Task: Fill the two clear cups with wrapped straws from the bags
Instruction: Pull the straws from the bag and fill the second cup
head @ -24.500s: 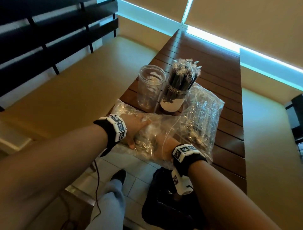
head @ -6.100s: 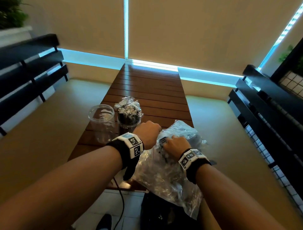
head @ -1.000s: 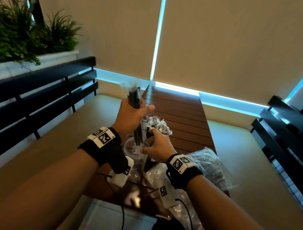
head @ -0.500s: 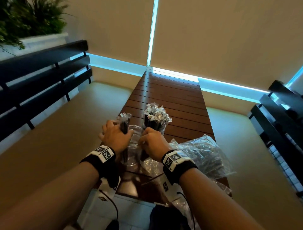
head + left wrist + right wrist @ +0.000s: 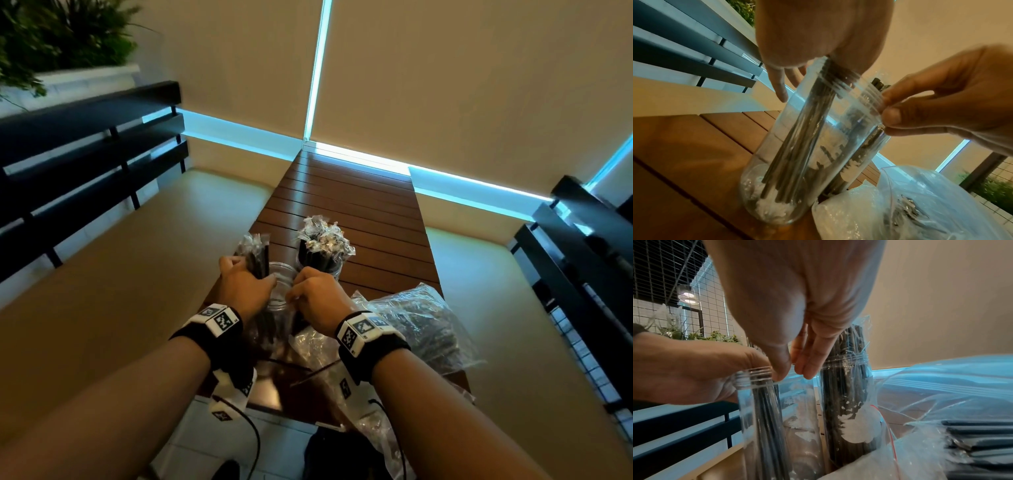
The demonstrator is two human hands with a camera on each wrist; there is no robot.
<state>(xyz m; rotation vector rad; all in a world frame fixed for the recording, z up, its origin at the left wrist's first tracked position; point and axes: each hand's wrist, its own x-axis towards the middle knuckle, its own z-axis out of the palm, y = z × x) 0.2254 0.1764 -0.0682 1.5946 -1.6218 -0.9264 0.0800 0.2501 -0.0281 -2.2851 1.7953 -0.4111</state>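
My left hand [image 5: 251,279] grips a bundle of wrapped black straws [image 5: 256,251] that stands inside the near clear cup [image 5: 278,310]. In the left wrist view the bundle of straws [image 5: 797,146] reaches the bottom of that cup [image 5: 774,165]. My right hand [image 5: 297,292] pinches the near cup's rim, with its fingertips [image 5: 807,366] on the rim's edge and my left hand [image 5: 684,373] beside it. Just behind stands the second clear cup [image 5: 322,263], packed full of wrapped straws [image 5: 844,402].
A clear bag [image 5: 421,329] with more wrapped straws lies right of the cups on the slatted wooden table [image 5: 349,205]. Crumpled clear plastic [image 5: 315,346] lies under my right wrist. Dark benches [image 5: 89,147] flank the table on both sides.
My left hand came down from above the table and set the straw bundle into the near cup. My right hand stayed on the cup's rim.
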